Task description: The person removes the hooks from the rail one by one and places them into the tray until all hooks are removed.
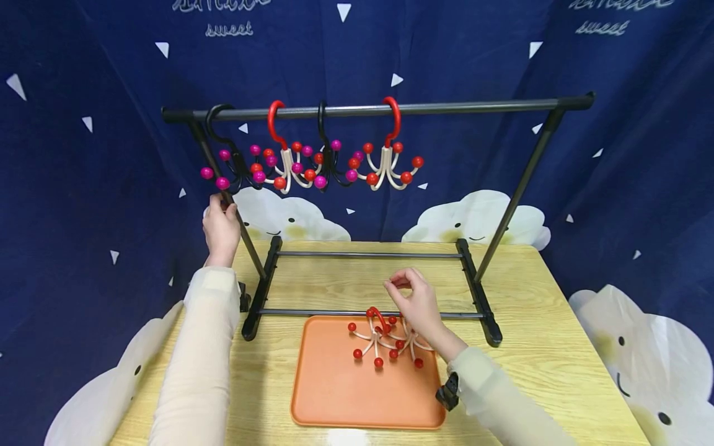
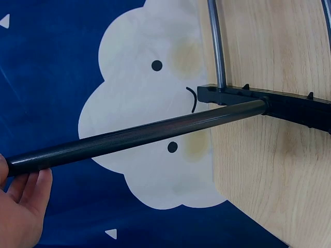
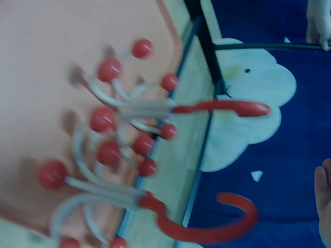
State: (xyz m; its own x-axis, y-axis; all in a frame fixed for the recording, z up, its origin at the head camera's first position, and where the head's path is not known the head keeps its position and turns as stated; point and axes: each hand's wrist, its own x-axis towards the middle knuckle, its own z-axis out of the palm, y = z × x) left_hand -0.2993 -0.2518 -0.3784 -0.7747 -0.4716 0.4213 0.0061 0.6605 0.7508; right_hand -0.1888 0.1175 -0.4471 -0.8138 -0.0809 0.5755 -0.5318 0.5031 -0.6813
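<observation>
My left hand [image 1: 221, 232] grips the left upright post [image 2: 139, 132] of a black garment rack, thumb on one side and fingers on the other. Above the orange tray [image 1: 357, 402], my right hand [image 1: 417, 303] hovers with thumb and index finger bent towards each other, nothing visible between them. Below it, two claw hangers with white arms, red balls and red hooks lie on the tray: one on the left [image 1: 376, 337] and another [image 1: 411, 339] partly behind my hand. Their hooks point towards the rack in the right wrist view, apart from the fingers [image 3: 323, 199].
Along the rack's top bar [image 1: 474, 108] hang a black claw hanger with pink balls [image 1: 238, 164], a red-hooked one [image 1: 287, 164], another black one [image 1: 329, 161] and another red-hooked one [image 1: 386, 161]. The rack's feet [image 1: 262, 297] stand on the wooden table [image 1: 558, 371], behind the tray.
</observation>
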